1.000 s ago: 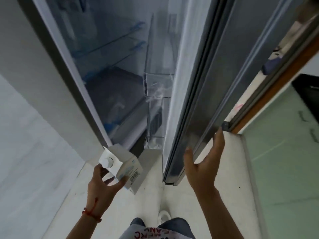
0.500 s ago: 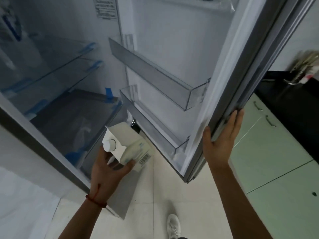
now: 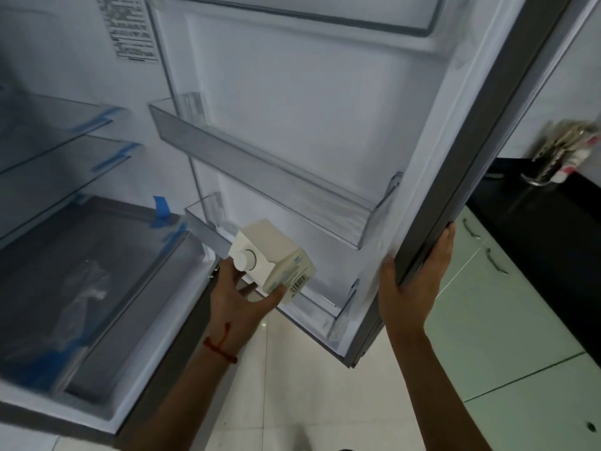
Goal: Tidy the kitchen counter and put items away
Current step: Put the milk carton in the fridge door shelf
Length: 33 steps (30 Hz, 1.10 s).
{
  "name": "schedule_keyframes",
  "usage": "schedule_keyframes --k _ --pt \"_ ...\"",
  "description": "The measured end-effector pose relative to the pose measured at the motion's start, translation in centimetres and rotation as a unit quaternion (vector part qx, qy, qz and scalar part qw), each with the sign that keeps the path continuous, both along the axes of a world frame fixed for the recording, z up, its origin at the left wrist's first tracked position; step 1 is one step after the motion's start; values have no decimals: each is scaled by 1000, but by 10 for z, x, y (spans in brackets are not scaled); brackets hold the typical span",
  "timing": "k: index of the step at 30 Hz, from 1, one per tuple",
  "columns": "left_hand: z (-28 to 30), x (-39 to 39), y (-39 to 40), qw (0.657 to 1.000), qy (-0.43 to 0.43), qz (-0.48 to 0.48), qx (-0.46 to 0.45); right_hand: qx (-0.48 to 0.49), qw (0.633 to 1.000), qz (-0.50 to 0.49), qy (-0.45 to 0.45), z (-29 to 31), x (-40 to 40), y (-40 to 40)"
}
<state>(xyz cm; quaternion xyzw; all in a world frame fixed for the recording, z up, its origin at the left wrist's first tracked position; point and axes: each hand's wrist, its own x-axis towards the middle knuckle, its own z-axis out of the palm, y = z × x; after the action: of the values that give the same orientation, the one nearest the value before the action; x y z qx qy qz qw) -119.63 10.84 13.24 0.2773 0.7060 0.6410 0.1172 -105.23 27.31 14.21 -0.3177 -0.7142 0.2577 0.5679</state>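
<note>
1. The left hand (image 3: 239, 302), at lower centre of the frame, is clamped on a white carton (image 3: 271, 257), thumb on one side and fingers under the barcode end.
2. The carton is tilted, its round cap (image 3: 246, 257) facing the camera. It sits in the air just in front of the lower door bin (image 3: 338, 315), not resting in it.
3. A red string (image 3: 219, 348) circles the left wrist.
4. The right hand (image 3: 414, 284), at centre right, is closed on the outer edge of the open fridge door (image 3: 325, 125), thumb on the inner face, fingers wrapped round the grey outer side.
5. An upper door bin (image 3: 260, 161) crosses the door above the carton.
6. Glass shelves (image 3: 58, 131) with blue tape (image 3: 161, 206) fill the left of the frame.
7. A black counter (image 3: 536, 216) with a blurred utensil holder (image 3: 553, 157) lies at far right, above pale green cabinets (image 3: 504, 320).
</note>
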Motion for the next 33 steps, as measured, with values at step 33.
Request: schedule_keyframes --k 33 --pt "-51 0 104 972 137 60 -182 -4 999 14 45 -10 -9 56"
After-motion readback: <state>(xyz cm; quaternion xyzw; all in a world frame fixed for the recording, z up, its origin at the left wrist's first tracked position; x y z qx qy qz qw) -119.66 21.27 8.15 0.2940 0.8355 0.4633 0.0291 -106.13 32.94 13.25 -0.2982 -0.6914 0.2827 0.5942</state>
